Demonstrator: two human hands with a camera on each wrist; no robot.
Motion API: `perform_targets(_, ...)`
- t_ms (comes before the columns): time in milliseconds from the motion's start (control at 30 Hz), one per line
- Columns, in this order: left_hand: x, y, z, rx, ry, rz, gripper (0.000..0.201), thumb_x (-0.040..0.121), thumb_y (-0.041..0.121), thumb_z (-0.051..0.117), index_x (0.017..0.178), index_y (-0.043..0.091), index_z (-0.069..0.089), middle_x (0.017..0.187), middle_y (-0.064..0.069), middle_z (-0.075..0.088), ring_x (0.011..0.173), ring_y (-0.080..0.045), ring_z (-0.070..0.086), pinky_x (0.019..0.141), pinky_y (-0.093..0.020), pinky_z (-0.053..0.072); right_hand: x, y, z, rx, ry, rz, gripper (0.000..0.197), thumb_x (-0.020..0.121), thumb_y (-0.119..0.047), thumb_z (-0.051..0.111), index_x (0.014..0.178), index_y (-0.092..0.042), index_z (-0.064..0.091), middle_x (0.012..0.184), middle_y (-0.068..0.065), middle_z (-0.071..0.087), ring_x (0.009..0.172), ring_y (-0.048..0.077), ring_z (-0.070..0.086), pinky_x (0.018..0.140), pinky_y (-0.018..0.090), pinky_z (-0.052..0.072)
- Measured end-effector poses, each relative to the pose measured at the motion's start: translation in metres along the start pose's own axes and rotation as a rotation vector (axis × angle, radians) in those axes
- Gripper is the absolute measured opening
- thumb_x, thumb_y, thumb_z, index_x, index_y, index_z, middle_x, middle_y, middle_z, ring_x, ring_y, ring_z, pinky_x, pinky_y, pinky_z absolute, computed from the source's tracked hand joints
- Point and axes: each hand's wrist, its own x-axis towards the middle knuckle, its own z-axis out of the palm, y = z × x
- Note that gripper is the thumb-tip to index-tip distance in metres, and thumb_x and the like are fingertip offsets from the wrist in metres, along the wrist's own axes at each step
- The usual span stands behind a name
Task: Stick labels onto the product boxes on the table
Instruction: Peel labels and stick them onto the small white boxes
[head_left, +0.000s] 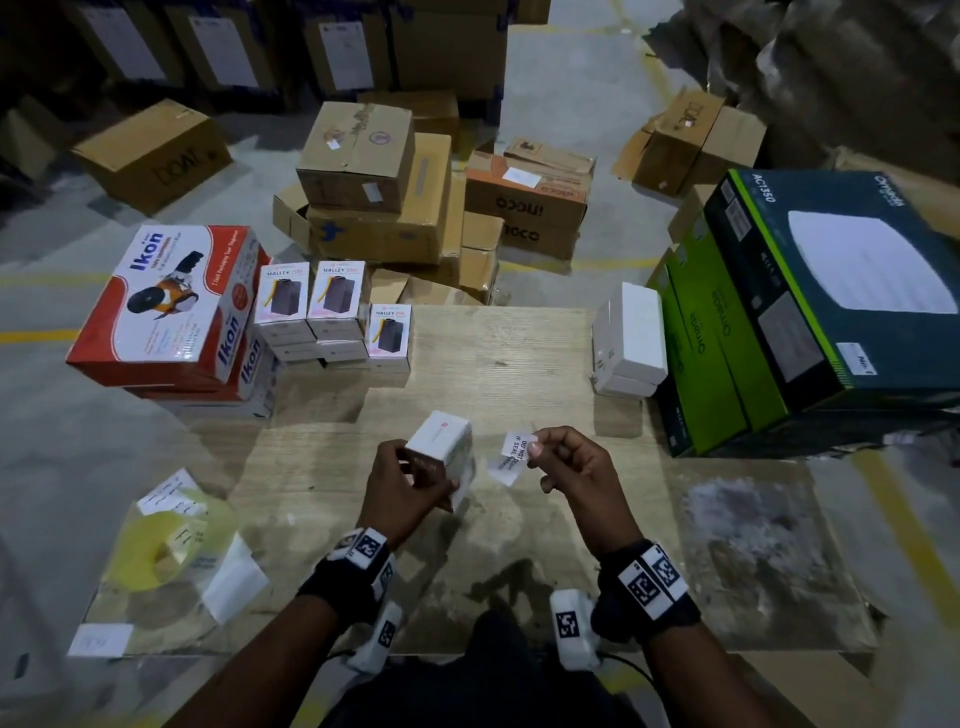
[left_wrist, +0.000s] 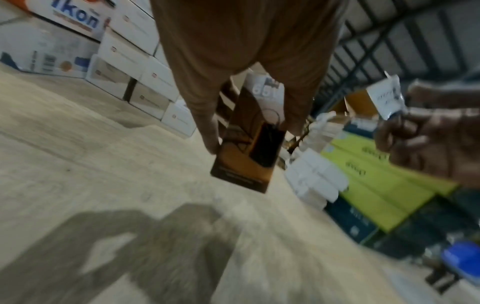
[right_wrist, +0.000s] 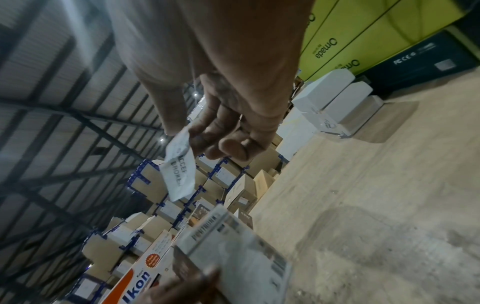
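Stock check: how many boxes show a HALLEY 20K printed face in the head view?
3: left box and middle box top white stacks beside the Ikon box; right box sits lower. Boxes beneath may match, faces hidden.

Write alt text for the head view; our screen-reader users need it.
Above a wooden table, the left hand grips a small white product box while the right hand pinches a white seal label beside it. Ikon boxes and Halley boxes are stacked at left.
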Motion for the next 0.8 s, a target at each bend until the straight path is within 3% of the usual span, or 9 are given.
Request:
perform_targets(167,-0.005,-0.025,0.031,0.139,0.053,0.019,0.068,0.061,0.025,0.091,0.104,0.013,0.039,0.110,-0.007,0.046,0.096,-0.023,0.053,0.077,-0.028,0.043,-0.004,0.005,-0.010,0.050,0.071,0.064,0.019,0.083,-0.004,0.079,0.099,-0.003,0.068,0.088,0.013,0.074,0.078,0.022,0.062,0.061,0.030,0.046)
perform_targets(300,-0.015,-0.033,0.048,0.106,0.012,-0.035,0.069,0.064,0.030,0.090,0.105,0.014,0.037,0.107,-0.001,0.047,0.086,-0.012,0.056,0.071,-0.028,0.046,-0.006,0.002,-0.019,0.079,0.067,0.121,0.030,0.079,0.003,0.079,0.104,-0.005,0.064,0.090,0.008,0.075,0.088,0.026,0.071,0.073,0.034,0.058)
perform_targets(367,-0.017,-0.039,0.049,0.068,-0.015,-0.044,0.075,0.060,0.032,0.093,0.107,0.018,0.035,0.110,-0.001,0.049,0.092,-0.015,0.059,0.075,-0.028,0.050,-0.006,0.002,-0.021,0.084,0.054,0.137,0.034,0.079,0.006,0.079,0.108,-0.003,0.063,0.095,0.012,0.075,0.091,0.028,0.072,0.079,0.037,0.060)
perform_targets(433,-0.021,-0.043,0.044,0.048,-0.032,-0.041,0.084,0.058,0.026,0.096,0.113,0.018,0.033,0.116,-0.002,0.044,0.101,-0.018,0.055,0.081,-0.024,0.045,-0.005,0.001,-0.022,0.091,0.056,0.152,0.037,0.078,0.006,0.079,0.110,-0.002,0.063,0.099,0.016,0.075,0.094,0.031,0.072,0.080,0.039,0.060)
perform_targets(533,-0.035,-0.042,0.027,0.044,0.065,0.086,0.092,0.054,0.036,0.096,0.121,0.018,0.034,0.121,-0.001,0.040,0.110,-0.016,0.047,0.094,-0.024,0.040,-0.002,-0.001,-0.021,0.124,0.038,0.150,0.045,0.077,0.006,0.080,0.116,-0.005,0.061,0.098,0.017,0.074,0.095,0.033,0.072,0.082,0.040,0.060)
perform_targets(600,-0.045,-0.029,0.012,0.032,0.176,0.216,0.082,0.060,0.047,0.090,0.119,0.019,0.041,0.120,0.002,0.043,0.110,-0.011,0.045,0.096,-0.022,0.039,0.001,-0.004,-0.018,0.160,0.014,0.154,0.054,0.076,0.007,0.080,0.123,-0.009,0.058,0.090,0.013,0.073,0.091,0.030,0.073,0.081,0.039,0.060)
perform_targets(667,-0.050,-0.006,-0.001,0.027,0.221,0.335,0.057,0.072,0.054,0.079,0.109,0.022,0.052,0.113,0.009,0.051,0.107,-0.008,0.050,0.092,-0.021,0.041,0.004,-0.006,-0.014,0.185,-0.028,0.153,0.055,0.077,0.008,0.080,0.125,-0.010,0.059,0.087,0.010,0.070,0.089,0.027,0.073,0.080,0.037,0.060)
perform_targets(733,-0.051,0.023,-0.009,-0.051,0.176,0.388,0.032,0.080,0.050,0.074,0.097,0.027,0.061,0.102,0.015,0.062,0.101,-0.010,0.060,0.086,-0.023,0.048,0.008,-0.009,-0.009,0.166,-0.075,0.148,0.051,0.078,0.009,0.078,0.123,-0.008,0.061,0.089,0.014,0.072,0.088,0.027,0.072,0.078,0.037,0.059)
perform_targets(800,-0.045,0.048,-0.011,-0.161,0.068,0.330,0.022,0.083,0.044,0.076,0.094,0.027,0.067,0.094,0.011,0.069,0.094,-0.010,0.067,0.080,-0.022,0.053,0.010,-0.012,-0.003,0.120,-0.119,0.136,0.049,0.080,0.009,0.077,0.123,-0.008,0.062,0.092,0.017,0.074,0.088,0.027,0.072,0.078,0.036,0.057)
